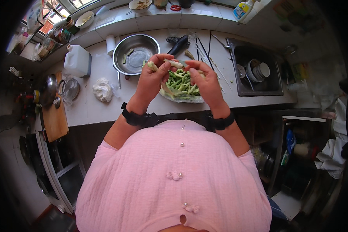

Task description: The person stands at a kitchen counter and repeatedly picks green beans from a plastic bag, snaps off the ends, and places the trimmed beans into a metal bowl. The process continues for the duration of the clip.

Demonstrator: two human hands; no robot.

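My left hand [152,76] grips a pale bean pod [174,63] between thumb and fingers above a heap of beans; another pale piece pokes out beside its thumb. At the pod's right end are the fingertips of my right hand [206,79], pinched close together; which part they hold is partly hidden. Below both hands lies a clear plastic bag [188,99] full of green bean pods [182,82]. To the left stands a steel basin [115,62] with a few green bean pieces [124,59] inside, its right rim just behind my left hand.
Behind the beans lies a dark eggplant [179,45]. Chopsticks [202,53] spread toward the sink [233,84], which holds stacked bowls [261,71]. On the left are a white jug [76,61], a knotted plastic bag [102,90], a glass jar [71,88] and a wooden board [55,121].
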